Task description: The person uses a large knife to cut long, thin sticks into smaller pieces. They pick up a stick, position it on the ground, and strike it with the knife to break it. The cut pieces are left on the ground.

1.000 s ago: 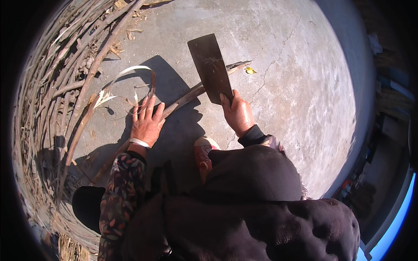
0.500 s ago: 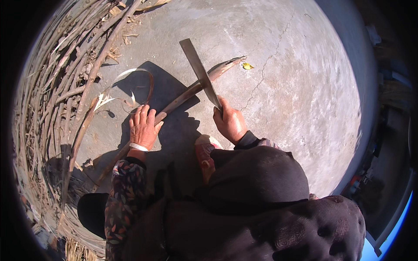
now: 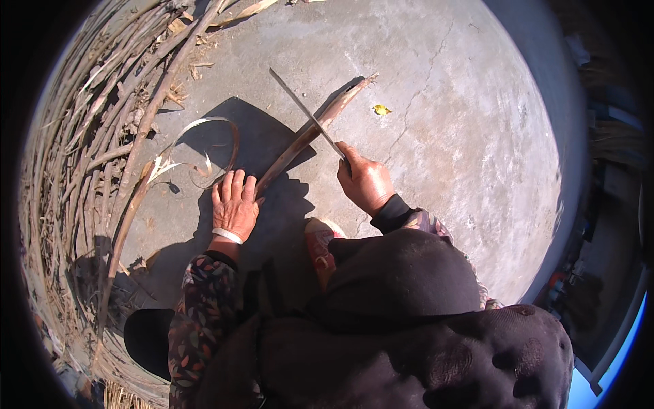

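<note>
We look down on a bare concrete floor (image 3: 470, 170), which seems to serve as the work surface, being broad and hard. The heap (image 3: 102, 129) lies along our left edge, near enough, we judge, to be within reach while leaving room before us. The stick (image 3: 291, 150) lies aslant on the floor between our hands, its frayed far end pointing up and right, its near part running under our left fingers. Across it stands the blade (image 3: 300, 103), seen nearly edge-on; we cannot tell whether it touches the stick or hangs just above. Our right hand (image 3: 367, 184) is closed round the blade's near end, probably for firm control, with the knuckles clear to the right of the stick. Our left hand (image 3: 235, 210) lies over the stick, fingers extended and only narrowly apart, probably to steady it well away from the blade; the palm is hidden, so we cannot tell whether it grips or merely presses. Beyond those fingers a pale strip (image 3: 234, 140) curls loosely, and a yellow leaf (image 3: 382, 109) lies right of the frayed end, both apparently just lying there unheld.
</note>
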The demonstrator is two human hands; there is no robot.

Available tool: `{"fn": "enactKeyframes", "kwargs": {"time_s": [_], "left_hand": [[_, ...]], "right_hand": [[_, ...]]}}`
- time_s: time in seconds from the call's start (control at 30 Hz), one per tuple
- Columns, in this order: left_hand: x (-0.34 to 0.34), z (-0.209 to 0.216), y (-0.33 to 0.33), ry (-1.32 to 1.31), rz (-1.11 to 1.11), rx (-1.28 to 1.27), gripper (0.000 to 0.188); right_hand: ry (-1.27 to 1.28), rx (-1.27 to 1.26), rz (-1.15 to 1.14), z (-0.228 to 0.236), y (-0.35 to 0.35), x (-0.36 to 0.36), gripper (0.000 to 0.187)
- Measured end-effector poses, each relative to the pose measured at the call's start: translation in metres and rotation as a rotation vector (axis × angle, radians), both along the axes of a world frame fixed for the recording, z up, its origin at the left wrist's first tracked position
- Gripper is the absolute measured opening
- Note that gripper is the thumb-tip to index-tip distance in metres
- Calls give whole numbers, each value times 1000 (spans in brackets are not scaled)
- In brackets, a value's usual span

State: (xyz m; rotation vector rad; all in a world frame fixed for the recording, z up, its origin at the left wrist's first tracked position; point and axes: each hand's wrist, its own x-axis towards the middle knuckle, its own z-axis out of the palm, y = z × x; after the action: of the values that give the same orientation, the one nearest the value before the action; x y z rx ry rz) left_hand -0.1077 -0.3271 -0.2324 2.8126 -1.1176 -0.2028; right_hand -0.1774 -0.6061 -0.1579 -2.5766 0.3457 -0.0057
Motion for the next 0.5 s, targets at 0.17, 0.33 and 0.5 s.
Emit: {"fn": "enactKeyframes", "kwargs": {"time_s": [0.17,0.33,0.5], "left_hand": [[4,-8,2,9,-30,-29,63],[5,-13,3,-45,-63,-128,63],[3,-8,0,30,-41,38,62]], "right_hand": [[-80,-94,129,26,6,13,43],[-267,-87,228,68,-7,21,55],[391,-124,109,34,0,12,39]]}}
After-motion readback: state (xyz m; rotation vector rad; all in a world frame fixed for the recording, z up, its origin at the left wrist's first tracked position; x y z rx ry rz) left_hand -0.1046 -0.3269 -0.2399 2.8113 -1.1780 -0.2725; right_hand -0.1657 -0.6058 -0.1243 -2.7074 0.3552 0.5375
